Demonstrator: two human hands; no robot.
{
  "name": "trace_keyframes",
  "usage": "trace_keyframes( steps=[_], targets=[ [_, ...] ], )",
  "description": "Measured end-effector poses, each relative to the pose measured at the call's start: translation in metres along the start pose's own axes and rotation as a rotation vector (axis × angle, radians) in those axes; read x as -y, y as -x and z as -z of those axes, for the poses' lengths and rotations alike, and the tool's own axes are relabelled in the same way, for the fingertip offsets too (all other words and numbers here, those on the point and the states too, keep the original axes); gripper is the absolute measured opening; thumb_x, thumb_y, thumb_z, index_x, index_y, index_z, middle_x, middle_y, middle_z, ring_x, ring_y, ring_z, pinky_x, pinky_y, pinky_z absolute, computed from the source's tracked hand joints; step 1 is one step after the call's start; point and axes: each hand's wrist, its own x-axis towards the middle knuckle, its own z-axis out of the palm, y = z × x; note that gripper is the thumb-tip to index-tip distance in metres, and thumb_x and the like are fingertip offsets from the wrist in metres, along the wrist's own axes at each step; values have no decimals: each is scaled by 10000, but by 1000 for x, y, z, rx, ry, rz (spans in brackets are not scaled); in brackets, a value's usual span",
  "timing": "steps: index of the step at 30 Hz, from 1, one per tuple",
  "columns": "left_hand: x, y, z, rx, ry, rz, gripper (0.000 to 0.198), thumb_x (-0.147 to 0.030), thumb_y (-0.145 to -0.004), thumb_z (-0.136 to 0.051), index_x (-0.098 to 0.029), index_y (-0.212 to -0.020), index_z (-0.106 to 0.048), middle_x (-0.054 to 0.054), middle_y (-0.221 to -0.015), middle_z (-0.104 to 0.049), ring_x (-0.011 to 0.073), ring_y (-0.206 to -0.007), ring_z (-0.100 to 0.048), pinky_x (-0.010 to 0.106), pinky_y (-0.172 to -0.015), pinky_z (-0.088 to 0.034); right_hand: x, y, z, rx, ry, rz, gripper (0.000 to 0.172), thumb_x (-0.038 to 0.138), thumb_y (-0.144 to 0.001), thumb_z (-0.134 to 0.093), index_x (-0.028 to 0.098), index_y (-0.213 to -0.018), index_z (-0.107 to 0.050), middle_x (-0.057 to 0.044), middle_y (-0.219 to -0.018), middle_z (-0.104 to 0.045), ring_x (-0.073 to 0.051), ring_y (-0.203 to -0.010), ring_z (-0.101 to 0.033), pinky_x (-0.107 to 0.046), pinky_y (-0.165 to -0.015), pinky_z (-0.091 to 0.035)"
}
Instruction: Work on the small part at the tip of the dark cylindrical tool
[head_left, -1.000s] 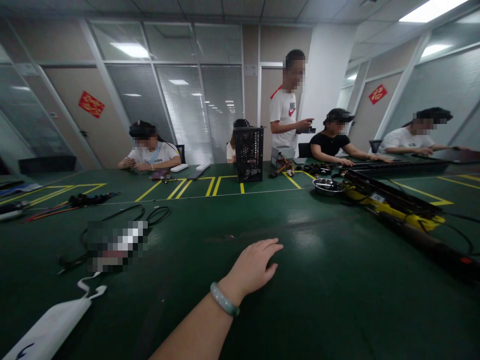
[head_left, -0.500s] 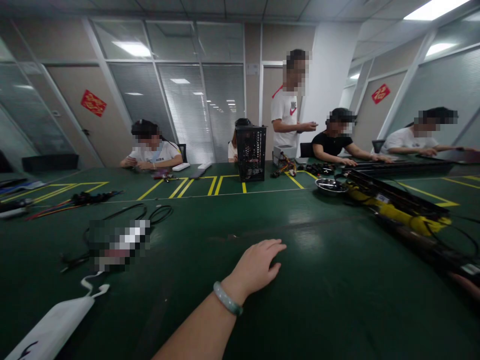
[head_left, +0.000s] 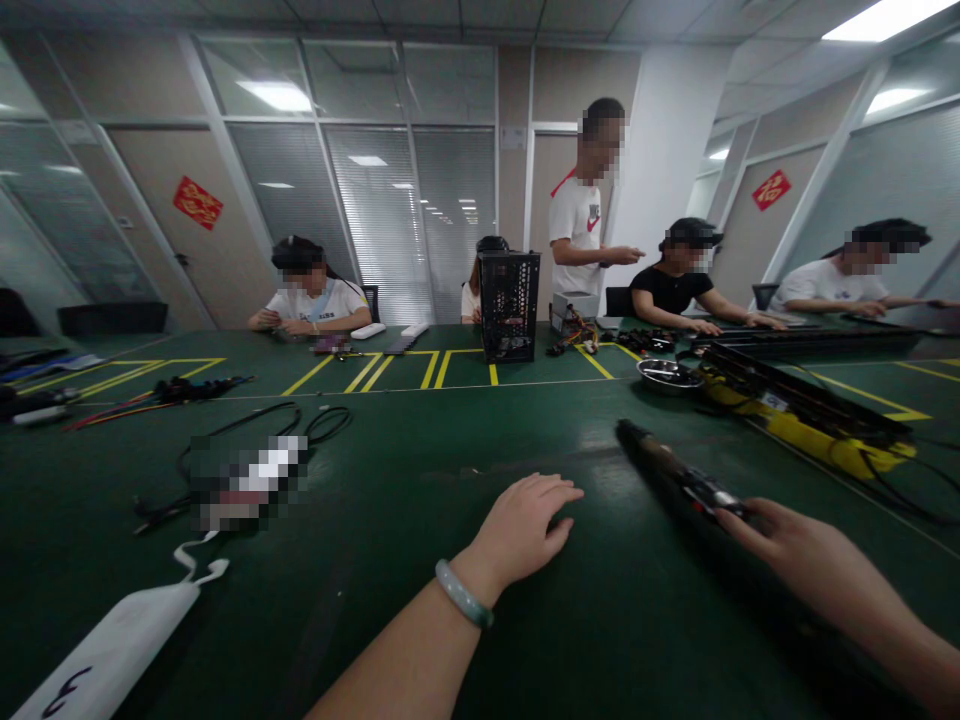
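Observation:
My left hand (head_left: 525,528), with a pale green bangle at its wrist, lies on or just over the green table in front of me. Its fingers are stretched out and nothing is in it. On the right, my right hand (head_left: 821,565) grips a long black electronic part (head_left: 679,475) by its side, thumb on top. The part stretches from mid-table toward the lower right corner, tilted and blurred by motion; its exact kind cannot be made out. My right fingers under the part are partly hidden.
Beyond the right hand lie a long black part with yellow material (head_left: 832,430) and a metal bowl (head_left: 667,377). A black computer case (head_left: 510,305) stands opposite, near a power supply (head_left: 576,306) with cables. A white pouch (head_left: 112,645) and black cables (head_left: 326,425) are left. Several people work across.
My right hand has come into view from the right, bringing the long black part leftward, away from beside the yellow material. My left hand stays almost still; the view has shifted slightly.

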Motion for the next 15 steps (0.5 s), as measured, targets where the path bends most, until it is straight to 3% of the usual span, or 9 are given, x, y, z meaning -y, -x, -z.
trace_keyframes(
  steps=[2, 5, 8, 12, 15],
  targets=[
    [-4, -1, 4, -54, -16, -2, 414, -289, -934, -531, -298, -1341, -456, -17, -1378, -497, 170, -1307, -403, 399, -1141, -260, 46, -6, -17, 134, -49, 74, 489, 648, -816, -510, 241, -1025, -684, -121, -794, -708, -262, -637, -643, -337, -561, -420],
    [-8, -2, 10, -117, -63, 14, 368, -327, -953, -494, -280, -1317, -486, 6, -1379, -497, 200, -1306, -404, 434, -1136, -253, 107, -18, -41, 314, -115, 322, 431, 586, -858, -497, 227, -1022, -670, -46, -740, -693, -205, -620, -618, -274, -557, -396],
    [-7, -2, 13, -146, -113, 94, 317, -318, -978, -431, -255, -1273, -530, 26, -1296, -566, 212, -1211, -499, 426, -1080, -331, 158, -32, -64, 424, -95, 583, 376, 496, -843, -575, 228, -1099, -642, -26, -794, -702, -185, -650, -619, -244, -569, -396],
    [3, 0, 11, -167, -166, 259, 312, -271, -999, -347, -239, -1215, -570, 32, -1167, -635, 202, -1034, -594, 366, -914, -452, 203, -45, -87, 412, 69, 769, 258, 359, -804, -634, 169, -970, -684, -97, -967, -704, -244, -832, -645, -275, -701, -446],
    [11, 1, 10, -214, -187, 335, 334, -247, -992, -337, -223, -1252, -545, 53, -1177, -629, 210, -1027, -593, 362, -898, -447, 215, -53, -90, 409, 86, 801, 282, 339, -820, -618, 144, -1015, -675, -124, -1015, -689, -259, -894, -634, -301, -775, -452]
  ],
)
